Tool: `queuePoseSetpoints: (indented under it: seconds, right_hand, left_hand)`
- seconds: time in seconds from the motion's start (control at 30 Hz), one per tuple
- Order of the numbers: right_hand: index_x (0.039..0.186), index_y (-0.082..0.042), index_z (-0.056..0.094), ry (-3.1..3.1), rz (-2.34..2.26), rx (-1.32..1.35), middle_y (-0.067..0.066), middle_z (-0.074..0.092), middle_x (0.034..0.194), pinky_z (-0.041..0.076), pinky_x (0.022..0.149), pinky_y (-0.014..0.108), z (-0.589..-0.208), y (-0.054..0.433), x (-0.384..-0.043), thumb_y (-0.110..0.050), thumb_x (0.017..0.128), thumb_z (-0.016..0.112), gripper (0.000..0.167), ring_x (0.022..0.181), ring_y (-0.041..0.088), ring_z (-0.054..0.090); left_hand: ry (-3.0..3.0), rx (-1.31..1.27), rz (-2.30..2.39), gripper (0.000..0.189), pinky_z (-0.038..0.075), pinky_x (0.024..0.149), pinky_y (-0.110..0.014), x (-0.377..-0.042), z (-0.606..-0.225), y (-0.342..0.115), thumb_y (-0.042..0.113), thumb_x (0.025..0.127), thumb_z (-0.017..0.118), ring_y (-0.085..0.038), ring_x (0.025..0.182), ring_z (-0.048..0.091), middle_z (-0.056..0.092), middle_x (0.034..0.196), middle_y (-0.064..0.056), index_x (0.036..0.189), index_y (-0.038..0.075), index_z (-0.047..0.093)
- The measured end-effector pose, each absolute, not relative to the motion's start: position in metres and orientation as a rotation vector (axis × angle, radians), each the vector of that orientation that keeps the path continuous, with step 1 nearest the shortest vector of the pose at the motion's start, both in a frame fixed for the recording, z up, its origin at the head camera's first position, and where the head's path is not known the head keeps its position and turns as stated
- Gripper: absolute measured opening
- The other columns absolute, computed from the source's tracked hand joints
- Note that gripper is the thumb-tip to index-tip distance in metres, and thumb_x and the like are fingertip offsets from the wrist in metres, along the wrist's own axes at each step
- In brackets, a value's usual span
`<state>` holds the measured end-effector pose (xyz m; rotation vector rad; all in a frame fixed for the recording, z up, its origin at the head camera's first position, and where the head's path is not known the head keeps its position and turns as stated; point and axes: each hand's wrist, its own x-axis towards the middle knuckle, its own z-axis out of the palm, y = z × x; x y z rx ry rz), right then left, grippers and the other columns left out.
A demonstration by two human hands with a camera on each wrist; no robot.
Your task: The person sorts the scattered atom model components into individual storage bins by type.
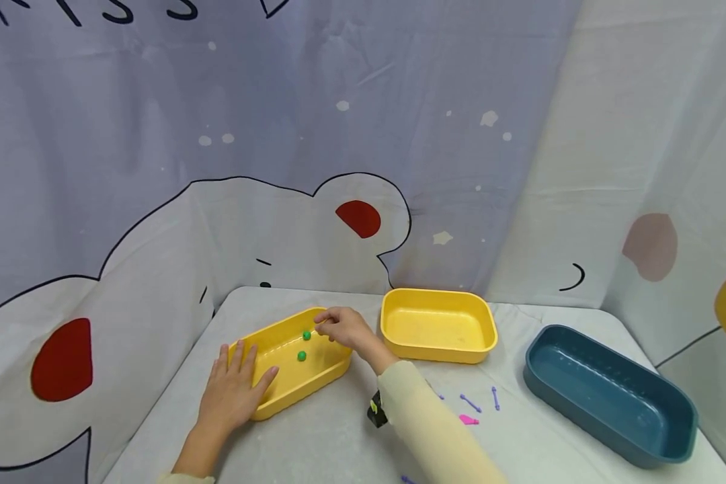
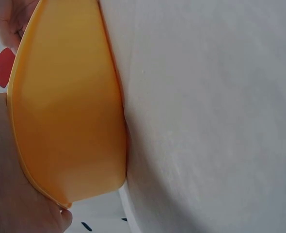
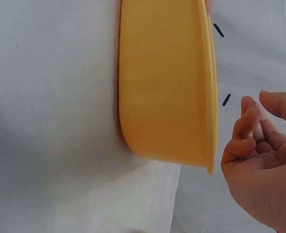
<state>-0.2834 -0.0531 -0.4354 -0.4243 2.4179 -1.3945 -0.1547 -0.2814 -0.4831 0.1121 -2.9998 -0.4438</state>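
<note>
A yellow tray (image 1: 284,380) stands angled on the left of the table, with two small green balls (image 1: 302,355) on its floor. My left hand (image 1: 230,390) rests over the tray's near left end, fingers straight and spread, the thumb reaching inside. Its palm lies along the rim in the left wrist view. Over the tray's far right end hovers my right hand (image 1: 345,328), beside the other green ball (image 1: 306,335). Seen from the right wrist, its fingers are loosely bent with the thumb apart, and nothing shows between them.
To the right of the first tray stands a second yellow tray (image 1: 438,329). A dark blue tray (image 1: 617,390) sits at the table's right side. Several small purple sticks (image 1: 470,403), a pink piece (image 1: 468,420) and a black object (image 1: 376,410) lie around my right sleeve.
</note>
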Motion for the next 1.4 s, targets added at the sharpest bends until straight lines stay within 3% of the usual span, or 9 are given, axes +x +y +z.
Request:
queuePoseSetpoints:
  seconds: [0.37, 0.53, 0.8, 1.17, 1.4]
  right_hand:
    - [0.111, -0.014, 0.074, 2.424, -1.417, -0.489, -0.001, 0.066, 0.089, 0.052, 0.071, 0.028, -0.432, -0.026, -0.278, -0.024, 0.097, 0.068, 0.018, 0.079, 0.016, 0.061]
    - [0.115, -0.007, 0.074, 2.445, -1.411, -0.530, 0.000, 0.065, 0.089, 0.053, 0.072, 0.028, -0.434, -0.011, -0.278, -0.022, 0.097, 0.068, 0.024, 0.078, 0.016, 0.059]
    - [0.113, -0.011, 0.074, 2.491, -1.384, -0.546, -0.002, 0.067, 0.087, 0.052, 0.071, 0.030, -0.439, 0.018, -0.272, -0.024, 0.096, 0.066, 0.023, 0.076, 0.017, 0.061]
    - [0.110, -0.013, 0.074, 2.544, -1.367, -0.605, -0.003, 0.067, 0.087, 0.052, 0.071, 0.028, -0.437, 0.056, -0.253, -0.022, 0.097, 0.067, 0.018, 0.076, 0.014, 0.059]
    - [0.108, -0.013, 0.076, 2.598, -1.396, -0.650, -0.005, 0.068, 0.086, 0.050, 0.068, 0.023, -0.435, 0.079, -0.241, -0.021, 0.095, 0.069, 0.016, 0.077, 0.011, 0.058]
  left_hand:
    - [-2.996, 0.074, -0.463, 0.088, 0.006, 0.119, -0.067, -0.156, -0.483, -0.282, 0.065, 0.103, 0.033, -0.055, 0.150, 0.003, 0.014, 0.163, -0.032, 0.157, -0.004, 0.028]
    - [-3.052, 0.077, -0.486, 0.091, 0.000, 0.118, -0.069, -0.158, -0.480, -0.283, 0.068, 0.102, 0.031, -0.056, 0.149, -0.001, 0.011, 0.164, -0.031, 0.157, -0.004, 0.027]
    - [-3.119, 0.096, -0.529, 0.095, -0.009, 0.115, -0.071, -0.160, -0.472, -0.283, 0.071, 0.100, 0.032, -0.056, 0.149, -0.006, 0.007, 0.164, -0.033, 0.157, -0.005, 0.026]
    - [-2.987, 0.016, -0.508, 0.093, -0.002, 0.116, -0.073, -0.167, -0.468, -0.262, 0.070, 0.100, 0.036, -0.057, 0.148, 0.004, 0.015, 0.163, -0.033, 0.154, -0.007, 0.033]
    - [-2.958, -0.086, -0.516, 0.090, 0.000, 0.117, -0.071, -0.178, -0.462, -0.237, 0.068, 0.100, 0.037, -0.054, 0.150, 0.006, 0.017, 0.164, -0.029, 0.157, -0.003, 0.031]
